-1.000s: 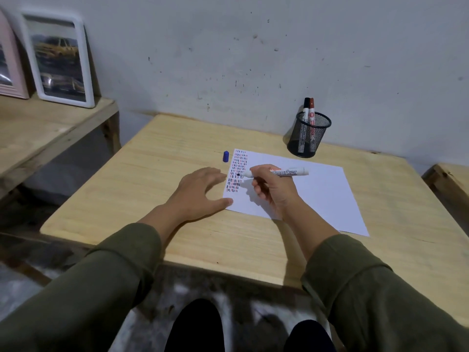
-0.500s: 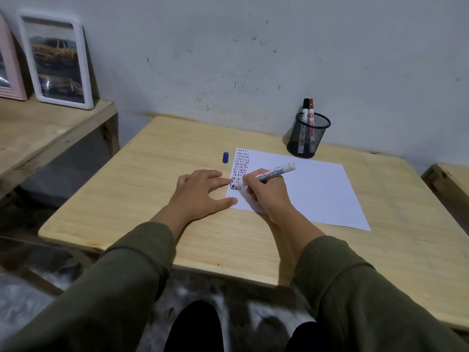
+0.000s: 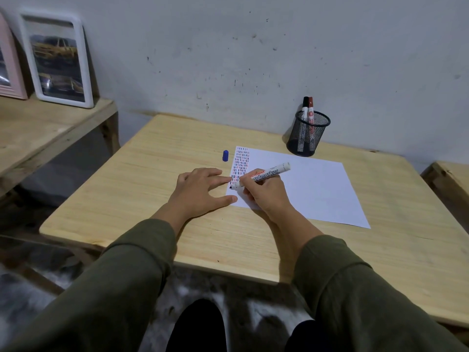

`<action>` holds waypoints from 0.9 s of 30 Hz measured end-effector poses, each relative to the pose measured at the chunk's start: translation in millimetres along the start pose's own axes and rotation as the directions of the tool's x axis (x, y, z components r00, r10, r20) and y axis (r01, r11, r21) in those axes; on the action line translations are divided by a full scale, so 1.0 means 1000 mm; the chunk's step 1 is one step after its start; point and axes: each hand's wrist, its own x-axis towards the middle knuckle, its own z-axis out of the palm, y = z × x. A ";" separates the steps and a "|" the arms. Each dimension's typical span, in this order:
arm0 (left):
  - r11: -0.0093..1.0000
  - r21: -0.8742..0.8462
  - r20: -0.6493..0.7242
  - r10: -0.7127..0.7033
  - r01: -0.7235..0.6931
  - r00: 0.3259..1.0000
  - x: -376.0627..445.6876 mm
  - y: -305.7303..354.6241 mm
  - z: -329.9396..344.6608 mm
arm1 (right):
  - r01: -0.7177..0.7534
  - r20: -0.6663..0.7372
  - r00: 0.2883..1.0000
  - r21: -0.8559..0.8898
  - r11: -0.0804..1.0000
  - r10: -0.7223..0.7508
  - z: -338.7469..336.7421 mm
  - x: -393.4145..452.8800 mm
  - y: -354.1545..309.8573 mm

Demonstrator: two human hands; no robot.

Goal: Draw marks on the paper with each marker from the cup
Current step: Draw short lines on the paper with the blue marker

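Observation:
A white sheet of paper (image 3: 314,189) lies on the wooden table (image 3: 157,199). Rows of short blue, red and black strokes (image 3: 241,162) fill its left edge. My right hand (image 3: 266,193) grips a white marker (image 3: 266,174), uncapped, with its tip touching the paper near the lower left corner. My left hand (image 3: 200,191) lies flat, fingers spread, its fingertips and thumb on the paper's left edge. A blue cap (image 3: 225,155) lies on the table just left of the paper. A black mesh cup (image 3: 307,134) behind the paper holds a black-capped marker (image 3: 305,104) and a red-capped marker (image 3: 310,107).
A wooden shelf (image 3: 45,133) to the left carries a white picture frame (image 3: 57,59) and a pink frame (image 3: 9,64) leaning on the wall. Another wooden surface (image 3: 449,179) shows at the right edge. The grey wall rises right behind the cup.
My right hand has moved the marker down the column of strokes toward me, tilting its tip onto the paper's lower left corner. My left hand has shifted slightly onto the paper's edge.

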 end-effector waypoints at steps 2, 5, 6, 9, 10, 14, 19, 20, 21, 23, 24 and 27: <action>1.000 0.007 0.004 0.001 -0.001 1.000 0.000 0.001 0.000 | -0.008 0.014 1.000 -0.014 1.000 0.008 0.000 0.000 0.000; 1.000 -0.007 0.002 -0.001 0.001 1.000 0.000 -0.001 0.000 | -0.036 0.027 0.999 -0.042 0.998 0.037 0.001 0.002 0.003; 1.000 -0.010 0.000 -0.001 0.001 1.000 0.000 -0.002 0.000 | -0.049 0.025 0.998 -0.035 0.998 0.049 0.001 0.003 0.004; 1.000 -0.008 0.006 0.002 -0.002 1.000 0.000 -0.001 0.000 | -0.053 0.034 0.998 -0.036 0.998 0.054 0.001 0.002 0.003; 1.000 -0.004 0.007 0.002 -0.002 1.000 0.000 0.000 0.000 | -0.041 0.040 0.998 -0.060 0.997 0.043 0.001 0.003 0.003; 1.000 0.001 0.004 -0.002 0.002 1.000 -0.001 0.000 -0.001 | -0.025 0.043 0.999 -0.066 0.998 0.028 0.000 0.002 0.002; 0.999 -0.042 -0.002 -0.005 0.005 1.000 -0.001 0.001 -0.001 | -0.062 -0.033 0.997 0.186 0.981 0.069 -0.002 0.006 -0.001; 0.996 -0.086 -0.026 -0.013 0.011 1.000 -0.001 0.001 -0.001 | -0.060 -0.045 0.996 0.255 0.965 0.074 -0.002 0.008 -0.003; 0.988 -0.151 -0.069 -0.027 0.016 0.997 -0.001 0.001 -0.001 | -0.066 -0.048 0.995 0.328 0.943 0.086 -0.003 0.009 -0.004; 0.962 -0.274 -0.182 -0.057 0.005 0.982 0.004 0.002 -0.004 | -0.078 -0.041 0.993 0.457 0.886 0.108 -0.002 0.014 -0.007; 0.953 -0.301 -0.219 -0.056 -0.013 0.974 0.009 0.004 -0.006 | -0.073 -0.039 0.993 0.507 0.859 0.107 -0.002 0.017 -0.008; 0.953 -0.300 -0.240 -0.036 -0.039 0.970 0.029 0.012 -0.010 | -0.068 -0.032 0.994 0.590 0.804 0.107 -0.004 0.024 -0.010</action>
